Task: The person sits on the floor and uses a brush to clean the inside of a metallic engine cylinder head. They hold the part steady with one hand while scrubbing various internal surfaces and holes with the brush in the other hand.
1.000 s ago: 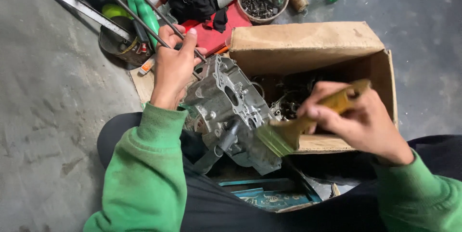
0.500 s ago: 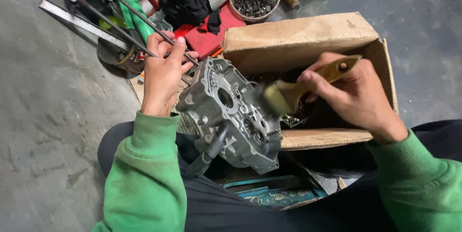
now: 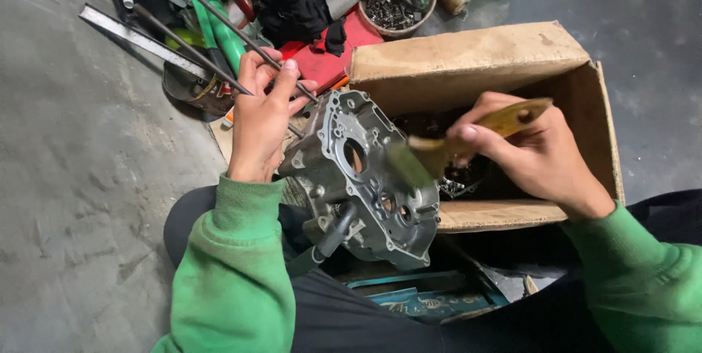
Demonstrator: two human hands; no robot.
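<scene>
Hands in green sleeves work over a grey metal engine casing point(image 3: 365, 177) propped on the person's lap, in front of an open cardboard box point(image 3: 475, 68) on the concrete floor point(image 3: 73, 177). Left hand point(image 3: 263, 122) grips the casing's upper left edge, fingers closed on it. Right hand point(image 3: 530, 152) is clamped on a yellow-handled paintbrush point(image 3: 457, 144), its bristles touching the casing face. Loose tools point(image 3: 219, 31) lie behind.

Grey engine casing point(image 3: 365, 177), yellow-handled brush point(image 3: 468, 141), brown cardboard box point(image 3: 468, 64), green sleeves point(image 3: 234, 280).
</scene>
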